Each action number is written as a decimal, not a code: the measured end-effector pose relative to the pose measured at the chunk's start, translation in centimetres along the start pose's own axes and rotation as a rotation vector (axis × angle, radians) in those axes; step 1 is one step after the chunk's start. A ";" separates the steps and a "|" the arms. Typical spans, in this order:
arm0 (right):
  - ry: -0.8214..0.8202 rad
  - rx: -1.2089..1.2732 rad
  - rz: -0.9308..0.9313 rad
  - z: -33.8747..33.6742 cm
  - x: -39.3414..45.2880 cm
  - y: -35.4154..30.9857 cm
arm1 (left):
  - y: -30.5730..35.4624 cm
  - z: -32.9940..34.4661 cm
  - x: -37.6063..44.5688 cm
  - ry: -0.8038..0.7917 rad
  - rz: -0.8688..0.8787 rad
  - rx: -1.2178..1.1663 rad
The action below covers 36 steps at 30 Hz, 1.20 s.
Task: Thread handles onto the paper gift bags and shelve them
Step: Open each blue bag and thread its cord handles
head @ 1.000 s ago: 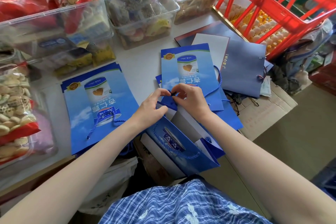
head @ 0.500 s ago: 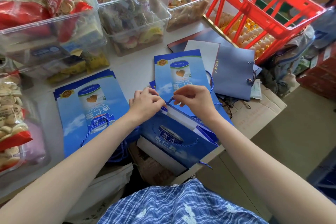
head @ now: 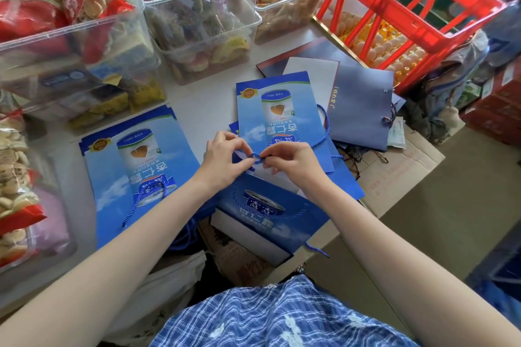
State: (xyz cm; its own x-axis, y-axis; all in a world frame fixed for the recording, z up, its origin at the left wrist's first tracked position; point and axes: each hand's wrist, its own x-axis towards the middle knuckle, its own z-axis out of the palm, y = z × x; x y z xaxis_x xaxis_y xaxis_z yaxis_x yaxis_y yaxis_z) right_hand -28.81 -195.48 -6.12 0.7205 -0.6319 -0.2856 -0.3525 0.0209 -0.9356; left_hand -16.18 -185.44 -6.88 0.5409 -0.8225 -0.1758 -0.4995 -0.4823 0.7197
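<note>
A blue paper gift bag printed with a can lies in front of me, its mouth turned away. My left hand and my right hand meet at its top edge, both pinching the blue handle cord where it loops at the rim. One cord end trails off the bag's near right corner. A stack of flat blue bags with a cord on top lies to the left. Another flat blue bag lies just behind my hands.
Clear plastic bins of packaged snacks line the back and left of the white table. A red plastic crate stands at the back right. Greyish-blue paper bags lie to the right on a cardboard box.
My hands have drawn closer on the cord at the bag's rim, forming a small loop between the fingertips. The view has shifted slightly; the bag has settled flatter.
</note>
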 end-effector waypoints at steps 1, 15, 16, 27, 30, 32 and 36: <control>-0.003 -0.001 0.022 0.1 0.2 -0.2 | -0.1 -0.1 -0.2 0.007 0.058 0.025; 0.038 -0.267 -0.084 0.8 0.3 0.1 | 0.1 -0.5 -0.8 0.044 0.163 0.031; 0.054 -0.265 -0.084 0.8 0.3 0.1 | 0.2 -0.5 -0.9 0.045 0.174 0.040; 0.043 -0.154 -0.065 0.8 0.2 0.1 | 0.3 -1.0 -0.7 0.078 0.067 -0.042; 0.005 -0.078 -0.050 0.5 0.3 0.2 | -0.1 -1.5 -0.2 -0.045 0.110 -0.072; -0.009 -0.018 -0.034 0.5 0.3 0.1 | -0.4 -1.5 0.0 -0.078 0.160 -0.050; 0.061 0.054 0.015 0.8 0.6 0.1 | -0.5 -0.9 0.0 -0.065 0.205 -0.012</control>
State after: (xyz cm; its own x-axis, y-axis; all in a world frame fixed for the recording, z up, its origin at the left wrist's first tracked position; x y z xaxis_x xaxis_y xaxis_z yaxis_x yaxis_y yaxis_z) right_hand -27.91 -195.27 -6.58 0.6770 -0.6772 -0.2884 -0.3291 0.0719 -0.9415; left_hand -15.34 -184.93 -6.66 0.3839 -0.9209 -0.0675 -0.5859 -0.2994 0.7530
